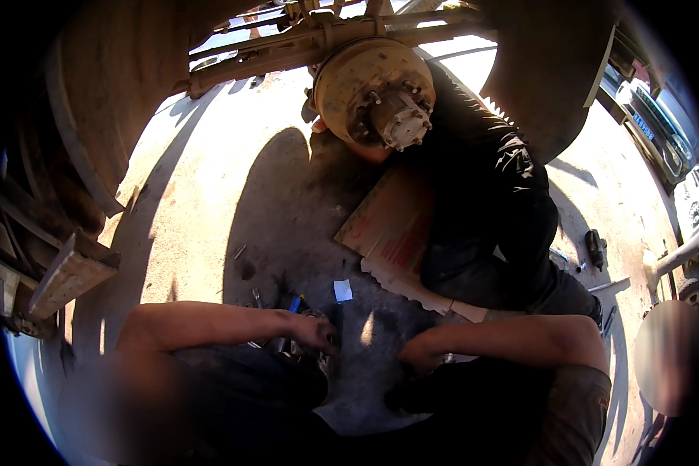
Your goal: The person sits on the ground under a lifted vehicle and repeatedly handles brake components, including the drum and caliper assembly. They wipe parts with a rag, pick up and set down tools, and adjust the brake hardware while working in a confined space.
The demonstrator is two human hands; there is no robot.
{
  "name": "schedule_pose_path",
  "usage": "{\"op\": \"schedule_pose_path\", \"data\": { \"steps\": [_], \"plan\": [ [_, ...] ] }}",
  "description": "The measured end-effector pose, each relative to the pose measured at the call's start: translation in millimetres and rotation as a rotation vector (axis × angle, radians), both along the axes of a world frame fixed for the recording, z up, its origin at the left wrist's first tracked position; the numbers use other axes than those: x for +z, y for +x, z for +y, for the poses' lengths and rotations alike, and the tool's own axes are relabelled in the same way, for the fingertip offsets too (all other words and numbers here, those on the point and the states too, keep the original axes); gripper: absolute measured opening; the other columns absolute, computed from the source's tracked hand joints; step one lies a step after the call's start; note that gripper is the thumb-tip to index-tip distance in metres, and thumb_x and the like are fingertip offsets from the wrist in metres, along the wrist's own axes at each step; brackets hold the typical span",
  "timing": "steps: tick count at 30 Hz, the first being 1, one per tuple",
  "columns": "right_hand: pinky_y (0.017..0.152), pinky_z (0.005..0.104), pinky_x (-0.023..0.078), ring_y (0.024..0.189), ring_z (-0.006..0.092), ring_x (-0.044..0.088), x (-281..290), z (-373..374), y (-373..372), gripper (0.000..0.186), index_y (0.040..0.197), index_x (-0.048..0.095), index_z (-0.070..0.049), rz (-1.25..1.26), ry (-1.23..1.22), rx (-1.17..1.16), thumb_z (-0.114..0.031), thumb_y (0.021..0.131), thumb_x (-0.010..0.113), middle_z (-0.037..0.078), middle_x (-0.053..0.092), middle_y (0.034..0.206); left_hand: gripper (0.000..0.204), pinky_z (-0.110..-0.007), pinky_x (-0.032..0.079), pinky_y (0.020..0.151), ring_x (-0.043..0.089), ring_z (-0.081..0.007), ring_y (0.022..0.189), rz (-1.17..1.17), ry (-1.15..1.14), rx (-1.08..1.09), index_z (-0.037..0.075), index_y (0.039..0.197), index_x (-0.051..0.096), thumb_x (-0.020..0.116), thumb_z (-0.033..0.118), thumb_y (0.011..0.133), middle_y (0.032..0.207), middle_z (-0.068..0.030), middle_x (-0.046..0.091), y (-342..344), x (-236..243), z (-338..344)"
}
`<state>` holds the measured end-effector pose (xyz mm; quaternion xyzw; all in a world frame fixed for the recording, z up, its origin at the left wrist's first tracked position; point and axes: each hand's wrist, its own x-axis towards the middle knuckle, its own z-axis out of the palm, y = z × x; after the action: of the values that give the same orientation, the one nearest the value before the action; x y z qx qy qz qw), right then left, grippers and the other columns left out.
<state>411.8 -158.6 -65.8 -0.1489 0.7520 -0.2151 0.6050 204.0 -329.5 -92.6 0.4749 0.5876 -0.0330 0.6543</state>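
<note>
My left hand [315, 333] is curled in deep shadow over a dark metal part [318, 373] near my lap; what its fingers grip cannot be made out. To its right, my right hand [419, 354] is closed and low between my knees. A small shiny bit shows beside that wrist, but anything in the fingers is hidden. Just beyond my left hand lies a blue-handled tool [296, 304], with a slim metal tool [256, 297] left of it. A small white piece of paper [342, 290] rests on the ground ahead, between the hands.
A wheel hub with its drum [373, 93] hangs on an axle [264, 53] ahead. Another person in dark clothes [481, 225] kneels on a cardboard sheet [396, 210] at right. A dark tool [596, 249] and a metal bar [608, 284] lie farther right, near a parked car [652, 128].
</note>
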Motion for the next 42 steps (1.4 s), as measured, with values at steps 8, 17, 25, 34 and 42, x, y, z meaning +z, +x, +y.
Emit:
{"op": "schedule_pose_path", "data": {
  "steps": [8,17,25,34,42],
  "plan": [
    [0.087,0.0445,0.052,0.103,0.0306,0.066,6.5,14.0,7.4,0.037,0.118,0.067,-0.018,0.191,0.275,0.044,-0.036,0.087,0.061,0.012,0.07,0.107,0.065,-0.04,0.053,0.082,0.061,-0.0263,0.106,0.089,-0.077,0.025,0.003,0.126,0.056,0.061,0.055,0.088,0.117,-0.0168,0.061,-1.7,12.1,3.5],
    [0.081,0.042,0.054,0.096,0.0307,0.068,18.7,107.1,23.3,0.039,0.1,0.075,-0.012,0.026,0.739,0.088,-0.044,0.082,0.062,0.013,0.072,0.1,0.061,-0.043,0.047,0.089,0.059,-0.0311,0.109,0.021,-0.115,-0.016,-0.003,0.124,0.055,0.055,0.05,0.093,0.115,-0.0231,0.062,1.7,25.8,6.3],
    [0.086,0.0417,0.052,0.105,0.03,0.065,-38.5,141.8,106.6,0.041,0.115,0.07,-0.019,-0.214,0.577,0.027,-0.046,0.084,0.063,0.013,0.069,0.109,0.064,-0.044,0.046,0.092,0.06,-0.034,0.11,-0.069,0.059,-0.006,-0.002,0.128,0.053,0.051,0.051,0.094,0.121,-0.0206,0.061,10.4,11.8,18.8],
    [0.088,0.0407,0.05,0.1,0.0294,0.066,-54.7,145.3,127.2,0.044,0.124,0.063,-0.015,-0.281,0.4,-0.193,-0.038,0.087,0.06,0.013,0.071,0.106,0.063,-0.044,0.052,0.085,0.067,-0.028,0.096,-0.134,0.039,0.023,-0.001,0.123,0.058,0.051,0.054,0.093,0.115,-0.0152,0.066,14.7,31.0,16.6],
    [0.088,0.0411,0.05,0.098,0.0313,0.066,-35.5,135.9,84.3,0.038,0.104,0.072,-0.006,-0.303,0.619,-0.222,-0.035,0.087,0.055,0.016,0.071,0.102,0.063,-0.042,0.053,0.081,0.067,-0.0261,0.092,-0.134,0.011,0.141,0.001,0.122,0.059,0.054,0.055,0.091,0.109,-0.0149,0.066,17.2,41.1,4.7]
  ]
}}
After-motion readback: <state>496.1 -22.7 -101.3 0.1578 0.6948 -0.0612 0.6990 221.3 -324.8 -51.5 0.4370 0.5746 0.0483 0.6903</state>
